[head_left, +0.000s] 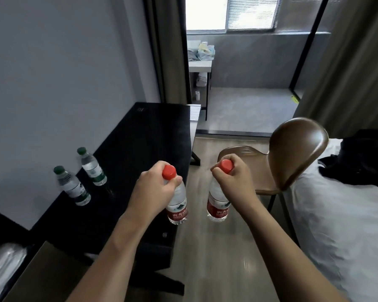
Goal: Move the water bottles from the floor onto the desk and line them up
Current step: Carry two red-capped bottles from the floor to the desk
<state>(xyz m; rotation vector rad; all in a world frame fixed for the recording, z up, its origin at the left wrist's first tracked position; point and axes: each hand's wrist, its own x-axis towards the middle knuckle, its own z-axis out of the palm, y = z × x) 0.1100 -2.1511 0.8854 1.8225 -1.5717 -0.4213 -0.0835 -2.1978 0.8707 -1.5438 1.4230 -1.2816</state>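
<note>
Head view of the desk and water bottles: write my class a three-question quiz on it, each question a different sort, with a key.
1. True or false: both green-capped bottles stand upright on the black desk.
2. Multiple choice: where does each hand grip its red-capped bottle? A) at the base B) at the label C) at the neck, just under the cap
3. Fill in: the bottle in the right hand hangs over the ____, not the desk.

Key
1. True; they stand near the wall.
2. C; the left hand holds the left red-capped bottle at the neck, and the right hand holds the right red-capped bottle the same way.
3. Floor.
</note>
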